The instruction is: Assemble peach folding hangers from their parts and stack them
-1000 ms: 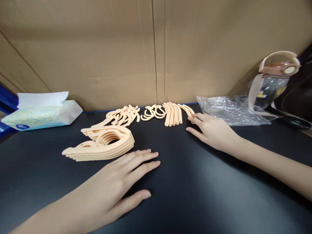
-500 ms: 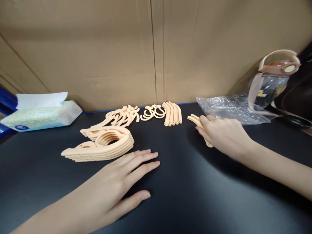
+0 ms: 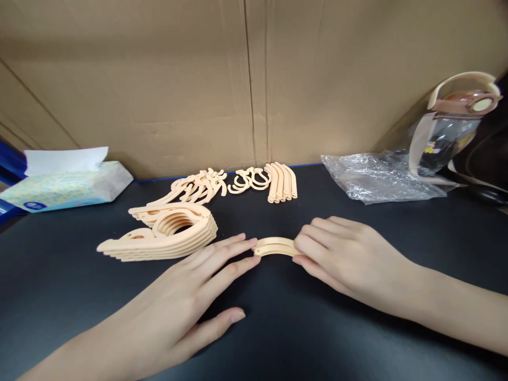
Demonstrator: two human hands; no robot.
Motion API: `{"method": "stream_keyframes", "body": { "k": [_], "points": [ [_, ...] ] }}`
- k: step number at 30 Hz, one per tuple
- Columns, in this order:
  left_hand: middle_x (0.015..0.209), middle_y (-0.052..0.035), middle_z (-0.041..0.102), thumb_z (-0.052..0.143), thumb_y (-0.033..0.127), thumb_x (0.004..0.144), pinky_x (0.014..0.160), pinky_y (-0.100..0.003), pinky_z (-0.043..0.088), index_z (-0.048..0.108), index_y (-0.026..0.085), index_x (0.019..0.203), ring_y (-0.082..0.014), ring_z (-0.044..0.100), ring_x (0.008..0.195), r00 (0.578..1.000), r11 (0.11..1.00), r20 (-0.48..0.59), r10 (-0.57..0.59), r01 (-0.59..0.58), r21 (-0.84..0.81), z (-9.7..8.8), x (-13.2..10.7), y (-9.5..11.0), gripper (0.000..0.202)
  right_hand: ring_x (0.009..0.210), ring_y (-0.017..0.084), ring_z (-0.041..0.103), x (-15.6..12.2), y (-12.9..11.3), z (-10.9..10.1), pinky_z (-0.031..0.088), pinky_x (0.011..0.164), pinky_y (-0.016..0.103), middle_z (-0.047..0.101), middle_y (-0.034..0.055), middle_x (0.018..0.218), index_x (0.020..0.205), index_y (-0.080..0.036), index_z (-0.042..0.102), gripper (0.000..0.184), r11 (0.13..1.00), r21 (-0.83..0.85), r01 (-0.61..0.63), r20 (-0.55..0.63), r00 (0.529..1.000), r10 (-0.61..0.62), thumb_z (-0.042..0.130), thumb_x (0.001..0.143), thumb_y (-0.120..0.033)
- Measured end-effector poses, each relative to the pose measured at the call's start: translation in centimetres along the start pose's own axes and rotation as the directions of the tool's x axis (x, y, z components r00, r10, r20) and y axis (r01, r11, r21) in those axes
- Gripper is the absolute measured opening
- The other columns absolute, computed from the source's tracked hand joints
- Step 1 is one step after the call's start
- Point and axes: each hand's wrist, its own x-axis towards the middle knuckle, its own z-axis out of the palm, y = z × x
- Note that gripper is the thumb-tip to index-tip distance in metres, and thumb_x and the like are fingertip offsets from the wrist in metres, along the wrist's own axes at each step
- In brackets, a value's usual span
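taking the curved strips (image 3: 275,246) as the hub of the dial, the right hand (image 3: 351,254) sat at three o'clock and the left hand (image 3: 198,283) at eight. the two pale pieces ran side by side between the hands, low on or just over the dark tabletop (image 3: 293,323), their long axis nearly along the nine-to-three line and their bow arching toward twelve. the right hand had the firmer claim, its fingers curled around the three o'clock end and hiding it; the left was spread palm down, gripping nothing, its foremost fingertips appearing to touch the nine o'clock end, where a small hole showed. a neat stack of hanger-shaped parts (image 3: 174,243) lay at nine, just beyond the left fingers, with a row of similar curved pieces (image 3: 281,182) at twelve and well apart from both hands. as for writing, none could be read: the tissue pack (image 3: 79,182) toward ten carried a dark blue oval mark on a pale patterned wrapper (a logo, perhaps, but too blurred to make out), the bottle (image 3: 452,135) at two showed a small yellow decoration without legible letters, and the crinkled plastic bag (image 3: 369,177) beside it bore no visible label.
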Motion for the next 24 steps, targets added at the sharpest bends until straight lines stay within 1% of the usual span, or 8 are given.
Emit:
{"method": "stream_keyframes", "body": {
  "k": [3, 7, 10, 13, 16, 18, 21, 24],
  "points": [
    [0.160, -0.0057, 0.043, 0.053, 0.035, 0.100, 0.115, -0.039, 0.044, 0.029, 0.026, 0.158, -0.0252, 0.047, 0.143, 1.000, 1.000, 0.010, 0.021, -0.021, -0.008, 0.1, 0.1, 0.0, 0.063, 0.071, 0.018, 0.057, 0.6, 0.6, 1.1, 0.038, 0.066, 0.032, 0.066, 0.0033, 0.080, 0.083, -0.018, 0.061, 0.023, 0.997, 0.039, 0.069, -0.024, 0.997, -0.069, 0.048, 0.102, -0.023],
    [0.158, -0.0057, 0.046, 0.053, 0.039, 0.100, 0.113, -0.039, 0.046, 0.026, 0.024, 0.159, -0.0253, 0.052, 0.138, 0.999, 1.000, 0.050, 0.011, -0.012, 0.026, 0.0, 0.4, -0.1, 0.067, 0.076, 0.019, 0.057, 0.3, 1.4, 1.0, 0.039, 0.071, 0.033, 0.067, 0.0039, 0.087, 0.087, -0.017, 0.063, 0.020, 0.994, 0.099, 0.041, 0.003, 0.999, -0.042, 0.053, 0.100, -0.028],
    [0.158, -0.0071, 0.046, 0.051, 0.041, 0.101, 0.110, -0.041, 0.048, 0.027, 0.021, 0.159, -0.0271, 0.053, 0.137, 0.998, 0.995, 0.068, 0.002, -0.008, 0.101, 0.1, 0.4, 0.0, 0.067, 0.075, 0.020, 0.056, 0.0, 1.8, 0.5, 0.038, 0.072, 0.034, 0.064, 0.0024, 0.083, 0.088, -0.017, 0.064, 0.015, 0.992, 0.123, 0.026, 0.071, 0.997, -0.035, 0.052, 0.096, -0.023],
    [0.157, -0.0091, 0.046, 0.052, 0.046, 0.100, 0.109, -0.044, 0.048, 0.027, 0.018, 0.159, -0.0306, 0.051, 0.138, 0.999, 0.984, 0.034, 0.018, -0.024, 0.179, 0.3, 0.3, 0.0, 0.070, 0.072, 0.018, 0.055, 0.0, 2.1, 0.6, 0.038, 0.071, 0.033, 0.063, 0.0013, 0.082, 0.089, -0.017, 0.062, 0.014, 0.996, 0.091, 0.026, 0.088, 0.995, -0.035, 0.051, 0.097, -0.019],
    [0.158, -0.0104, 0.044, 0.054, 0.049, 0.098, 0.109, -0.048, 0.046, 0.031, 0.018, 0.158, -0.0343, 0.047, 0.141, 0.999, 0.964, -0.024, 0.036, -0.028, 0.263, 0.5, 0.2, 0.1, 0.072, 0.071, 0.018, 0.056, 0.0, 2.5, 1.4, 0.038, 0.070, 0.032, 0.065, 0.0023, 0.086, 0.092, -0.017, 0.062, 0.014, 0.997, 0.076, 0.008, 0.087, 0.996, -0.015, 0.051, 0.100, -0.021],
    [0.157, -0.0129, 0.046, 0.053, 0.052, 0.097, 0.108, -0.049, 0.046, 0.037, 0.015, 0.155, -0.0360, 0.047, 0.141, 0.997, 0.950, -0.052, 0.057, -0.038, 0.310, 0.5, 0.3, 0.2, 0.071, 0.073, 0.018, 0.058, 0.1, 2.7, 1.9, 0.039, 0.071, 0.032, 0.066, 0.0031, 0.086, 0.093, -0.017, 0.062, 0.017, 0.998, 0.061, -0.008, 0.078, 0.997, 0.003, 0.049, 0.101, -0.024],
    [0.153, -0.0181, 0.050, 0.050, 0.054, 0.098, 0.107, -0.052, 0.046, 0.041, 0.007, 0.152, -0.0381, 0.047, 0.140, 0.995, 0.935, -0.064, 0.077, -0.050, 0.350, 0.5, 0.5, 0.4, 0.071, 0.075, 0.019, 0.059, 0.2, 2.9, 2.3, 0.039, 0.071, 0.032, 0.067, 0.0034, 0.086, 0.095, -0.017, 0.063, 0.018, 0.998, 0.045, -0.036, 0.042, 0.999, 0.034, 0.050, 0.102, -0.026],
    [0.150, -0.0191, 0.053, 0.049, 0.054, 0.098, 0.108, -0.054, 0.044, 0.042, 0.007, 0.151, -0.0389, 0.046, 0.141, 0.995, 0.937, -0.068, 0.071, -0.043, 0.348, 0.4, 0.6, 0.4, 0.071, 0.077, 0.020, 0.060, 0.3, 2.8, 2.5, 0.039, 0.071, 0.032, 0.068, 0.0035, 0.088, 0.100, -0.015, 0.066, 0.016, 0.998, 0.047, -0.052, 0.012, 0.999, 0.051, 0.054, 0.101, -0.025]
  ]
}}
